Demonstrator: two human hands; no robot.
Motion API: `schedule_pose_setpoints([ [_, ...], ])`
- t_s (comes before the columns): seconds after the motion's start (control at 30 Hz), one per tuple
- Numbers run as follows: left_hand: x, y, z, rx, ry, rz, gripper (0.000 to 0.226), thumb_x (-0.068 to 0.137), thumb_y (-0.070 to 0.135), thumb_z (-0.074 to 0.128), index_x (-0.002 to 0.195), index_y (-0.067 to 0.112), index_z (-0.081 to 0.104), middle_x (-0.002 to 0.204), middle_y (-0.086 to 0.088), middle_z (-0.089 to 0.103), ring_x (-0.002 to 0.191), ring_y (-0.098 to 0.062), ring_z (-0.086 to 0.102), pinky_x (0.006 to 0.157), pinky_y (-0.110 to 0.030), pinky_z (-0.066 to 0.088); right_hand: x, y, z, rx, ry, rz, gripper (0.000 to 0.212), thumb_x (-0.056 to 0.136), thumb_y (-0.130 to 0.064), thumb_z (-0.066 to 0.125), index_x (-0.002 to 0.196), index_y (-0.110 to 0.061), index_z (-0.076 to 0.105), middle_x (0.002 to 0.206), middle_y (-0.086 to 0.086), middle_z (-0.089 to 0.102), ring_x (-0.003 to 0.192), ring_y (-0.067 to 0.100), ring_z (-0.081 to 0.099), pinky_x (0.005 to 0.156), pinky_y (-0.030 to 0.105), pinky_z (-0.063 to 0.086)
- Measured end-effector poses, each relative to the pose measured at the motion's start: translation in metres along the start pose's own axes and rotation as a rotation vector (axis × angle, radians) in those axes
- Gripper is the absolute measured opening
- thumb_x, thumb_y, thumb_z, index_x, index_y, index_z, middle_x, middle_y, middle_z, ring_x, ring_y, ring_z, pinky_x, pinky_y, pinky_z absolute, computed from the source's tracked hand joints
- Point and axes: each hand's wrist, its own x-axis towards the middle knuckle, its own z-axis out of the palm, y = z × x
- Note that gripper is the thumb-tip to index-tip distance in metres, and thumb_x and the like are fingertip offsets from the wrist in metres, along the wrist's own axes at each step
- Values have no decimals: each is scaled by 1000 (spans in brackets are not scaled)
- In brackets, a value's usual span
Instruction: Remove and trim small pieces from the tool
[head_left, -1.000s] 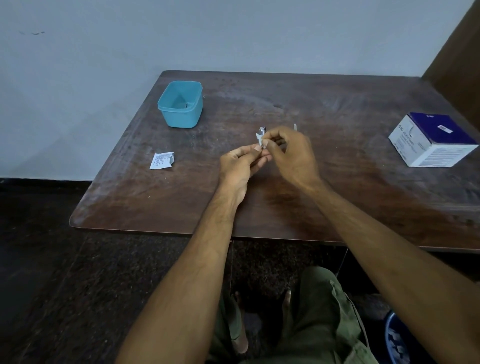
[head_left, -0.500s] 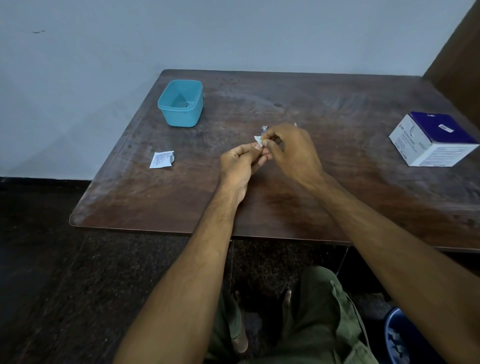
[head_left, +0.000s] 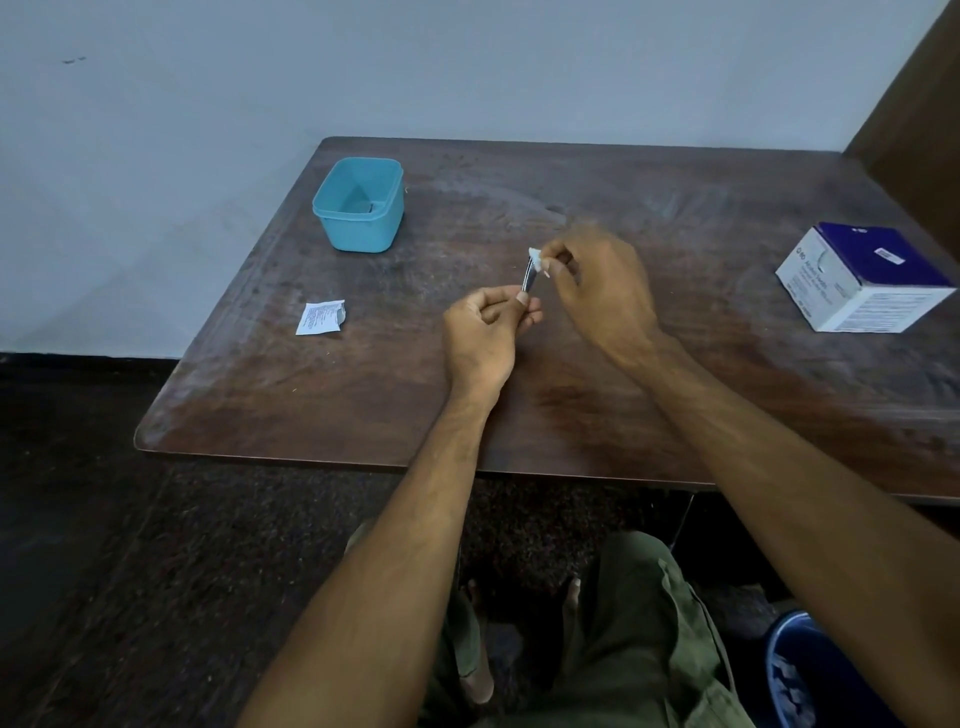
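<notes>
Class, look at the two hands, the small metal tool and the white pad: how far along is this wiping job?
Done: a torn white sachet lies opened on the table. In hand: the left hand pinches the small metal tool upright, and the right hand presses a white pad on its top end. Left: the lower part, hidden in the fingers, looks unwiped.

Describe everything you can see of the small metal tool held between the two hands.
The metal tool is slim, short and shiny grey, like steel; its exact kind is too small to tell. It is held above the brown table, tilted, upper end leaning away. The left hand pinches its lower end. At its top, the right hand pinches a white wad against its tip.
</notes>
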Motion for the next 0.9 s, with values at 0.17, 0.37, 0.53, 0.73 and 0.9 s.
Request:
schedule_pose_setpoints([
  [0.17, 0, -6, 2, 259, 108, 146, 6, 87, 8, 67, 92, 5, 70, 72, 4, 70, 64, 2, 66, 61, -14, 51, -14, -10, 14, -263, -67, -216, 20, 94, -21, 54, 92, -8, 69, 95, 10, 65, 92, 33, 59, 85, 46, 41],
  [0.37, -2, -5, 5, 292, 127, 166, 8, 89, 9, 67, 94, 3, 70, 69, 8, 68, 62, 6, 65, 60, -8, 49, -1, -16, 2, -495, -62, -225, 16, 66, -17, 80, 70, -9, 67, 70, 10, 64, 65, 32, 63, 61, 35, 46],
  [0.53, -2, -6, 3, 357, 154, 213, 10, 89, 6, 65, 95, 1, 71, 73, 10, 65, 62, 17, 60, 56, -3, 44, -6, -25, 8, -511, -185, -231, 16, 91, -20, 56, 100, -10, 65, 104, 9, 62, 102, 31, 57, 87, 42, 37],
  [0.73, -2, -6, 3, 291, 141, 197, 7, 89, 7, 65, 93, 4, 70, 71, 6, 70, 67, 1, 69, 65, -15, 54, 6, -22, 0, -541, -154, -158, 19, 92, -22, 53, 103, -14, 66, 109, 7, 63, 106, 31, 56, 88, 38, 34],
  [0.9, -3, -5, 1, 311, 168, 241, 9, 89, 5, 65, 95, 4, 72, 72, 17, 63, 65, 14, 62, 61, -5, 48, -1, -31, 8, -514, -172, -202, 18, 92, -21, 53, 101, -12, 66, 106, 8, 63, 103, 31, 57, 86, 39, 35],
])
